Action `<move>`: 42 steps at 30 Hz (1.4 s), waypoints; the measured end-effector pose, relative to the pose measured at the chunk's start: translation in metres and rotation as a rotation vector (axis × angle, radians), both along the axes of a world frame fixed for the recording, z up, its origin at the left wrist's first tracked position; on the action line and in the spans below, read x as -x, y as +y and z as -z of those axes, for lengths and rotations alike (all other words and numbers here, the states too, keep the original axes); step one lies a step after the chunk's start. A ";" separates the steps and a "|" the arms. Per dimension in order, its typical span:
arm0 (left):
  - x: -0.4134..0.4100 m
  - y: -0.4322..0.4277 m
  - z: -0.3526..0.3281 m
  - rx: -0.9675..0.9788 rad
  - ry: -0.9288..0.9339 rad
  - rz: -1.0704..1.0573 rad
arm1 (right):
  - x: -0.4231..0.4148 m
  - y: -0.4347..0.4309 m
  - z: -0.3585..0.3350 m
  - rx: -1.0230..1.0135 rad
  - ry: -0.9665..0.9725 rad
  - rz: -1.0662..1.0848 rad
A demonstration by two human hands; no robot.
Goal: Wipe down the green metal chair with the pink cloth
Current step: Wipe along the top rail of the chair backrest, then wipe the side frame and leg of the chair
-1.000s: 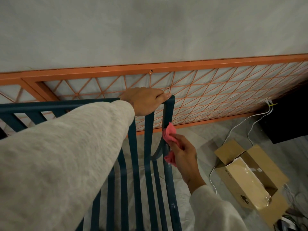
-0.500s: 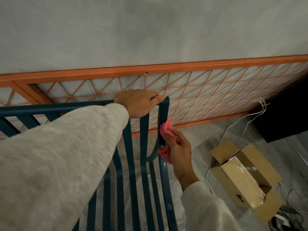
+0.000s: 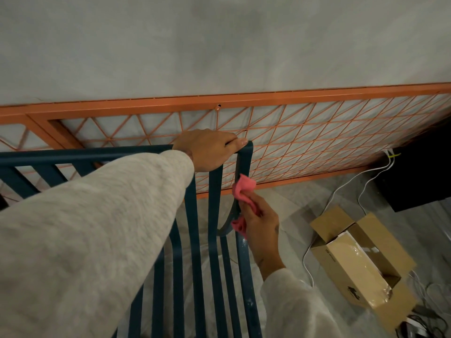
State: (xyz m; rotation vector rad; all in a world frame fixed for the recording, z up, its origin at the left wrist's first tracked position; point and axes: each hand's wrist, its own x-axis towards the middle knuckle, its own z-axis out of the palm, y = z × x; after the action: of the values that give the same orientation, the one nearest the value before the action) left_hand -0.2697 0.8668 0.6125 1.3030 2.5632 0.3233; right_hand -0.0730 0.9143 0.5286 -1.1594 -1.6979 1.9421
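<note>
Left hand point(image 3: 207, 148) grips slatted metal chair point(image 3: 214, 191) rail; right hand point(image 3: 260, 222) pinches crumpled pink cloth point(image 3: 242, 189) against corner post.

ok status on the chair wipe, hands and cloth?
Left hand gripping chair top rail. Right hand holds cloth on the right-corner upright. Nothing in the way; box sits off right on floor.

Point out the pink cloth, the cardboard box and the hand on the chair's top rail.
pink cloth point(image 3: 242, 187), head view, upper fold.
cardboard box point(image 3: 341, 258), head view, near side panel.
left hand point(image 3: 210, 148), head view, back of hand.
</note>
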 end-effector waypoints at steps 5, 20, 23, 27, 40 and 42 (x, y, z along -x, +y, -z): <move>0.000 -0.002 0.000 0.006 -0.003 -0.012 | -0.018 0.005 0.006 -0.054 -0.109 -0.031; -0.005 -0.007 0.001 -0.024 -0.026 -0.023 | 0.010 0.012 -0.011 -1.735 -0.648 -1.093; -0.009 -0.014 0.006 -0.192 0.097 0.000 | -0.006 -0.003 0.002 -1.663 -0.739 -1.202; -0.043 -0.041 0.014 -0.438 0.178 0.037 | -0.021 0.002 0.010 -1.205 -0.560 -1.119; -0.137 -0.084 0.113 -0.355 -0.860 -0.496 | -0.016 0.041 -0.011 -0.798 -0.027 -0.500; -0.148 -0.081 0.129 -0.294 -0.980 -0.517 | -0.026 0.033 0.019 -0.836 -0.075 -0.528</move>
State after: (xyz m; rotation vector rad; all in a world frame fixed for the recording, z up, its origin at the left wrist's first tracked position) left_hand -0.1222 0.7863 0.4838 0.3158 1.9406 1.1338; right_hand -0.0467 0.9469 0.5097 -0.4943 -2.6556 1.1302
